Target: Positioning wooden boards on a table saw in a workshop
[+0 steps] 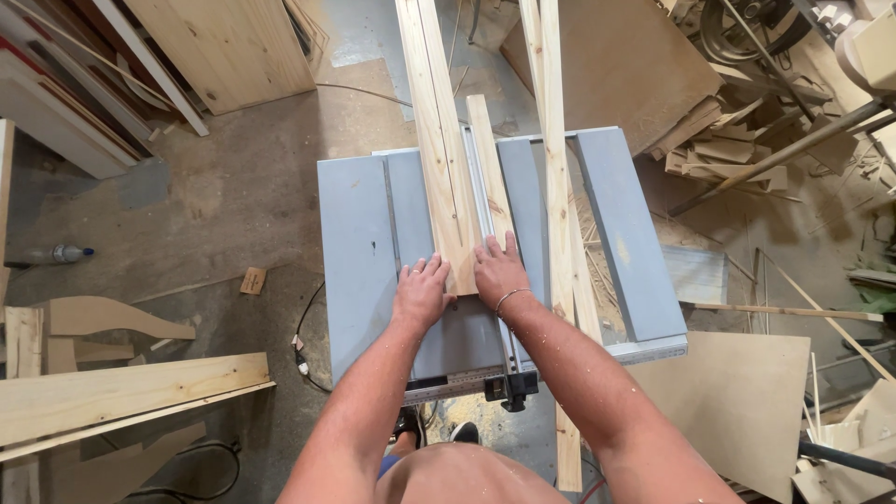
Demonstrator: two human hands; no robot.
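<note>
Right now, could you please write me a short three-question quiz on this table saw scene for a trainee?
1. True or false: both hands rest flat on the near end of the wooden board lying on the table saw.
2. Which hand wears a thin bracelet at the wrist? A) left hand B) right hand
3. Fill in: on the floor at the far left lies a clear plastic ____.

Key: 1 true; 2 B; 3 bottle.
</note>
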